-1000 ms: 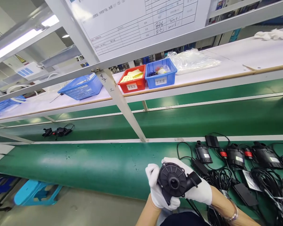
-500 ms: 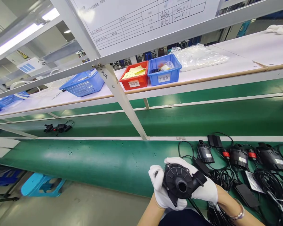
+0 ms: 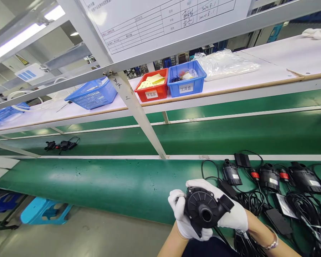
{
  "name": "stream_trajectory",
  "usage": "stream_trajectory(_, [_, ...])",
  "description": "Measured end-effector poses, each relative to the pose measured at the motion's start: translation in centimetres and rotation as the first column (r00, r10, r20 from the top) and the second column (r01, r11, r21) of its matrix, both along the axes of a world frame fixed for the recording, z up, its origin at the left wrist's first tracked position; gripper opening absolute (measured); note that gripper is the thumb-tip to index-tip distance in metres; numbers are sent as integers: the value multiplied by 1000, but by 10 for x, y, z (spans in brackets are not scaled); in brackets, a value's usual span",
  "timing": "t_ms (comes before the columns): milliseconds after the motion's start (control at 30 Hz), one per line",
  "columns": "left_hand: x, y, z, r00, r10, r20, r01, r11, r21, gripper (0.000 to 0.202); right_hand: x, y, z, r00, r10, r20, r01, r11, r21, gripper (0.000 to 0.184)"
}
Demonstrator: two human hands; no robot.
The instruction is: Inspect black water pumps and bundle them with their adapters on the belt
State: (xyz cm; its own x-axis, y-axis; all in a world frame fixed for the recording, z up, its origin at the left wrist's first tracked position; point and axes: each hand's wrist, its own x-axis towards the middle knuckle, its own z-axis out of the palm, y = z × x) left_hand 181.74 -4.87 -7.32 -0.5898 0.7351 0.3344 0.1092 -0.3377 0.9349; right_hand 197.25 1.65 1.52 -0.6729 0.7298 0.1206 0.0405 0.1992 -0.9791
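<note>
A black water pump [image 3: 199, 205] with a round ribbed face and a short pipe stub is held up above the front edge of the green bench [image 3: 117, 185]. My left hand [image 3: 179, 210], in a white glove, wraps round its left side and underside. Gloved in white too, my right hand [image 3: 234, 214] grips it from behind and from the right, beside the side outlet. The fingers behind the pump are partly hidden. A black cable hangs below it. More black pumps [image 3: 269, 177] with coiled cables [image 3: 253, 203] lie to the right of my hands.
Black adapter boxes [image 3: 279, 221] lie among the cables at right. Above the bench, a shelf carries a red bin [image 3: 152, 94], a blue bin [image 3: 186, 89], a blue basket [image 3: 92, 96] and a plastic bag [image 3: 227, 64]. A slanted white post [image 3: 144, 123] meets the bench. A blue stool [image 3: 40, 210] stands at lower left.
The view has shifted very slightly, with the bench and shelf things moving a little left. Both hands keep the same hold on the pump.
</note>
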Motion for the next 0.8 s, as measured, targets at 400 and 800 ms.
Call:
stream_trajectory(400, [0,15,28,687,179,-704,63,951,304,62,3,1,-24,1000,-9,-7,9,998,-69,81])
stream_trajectory(800, [2,10,15,697,210,-686,0,956,292,73,4,-1,-24,1000,12,-17,-13,998,-61,65])
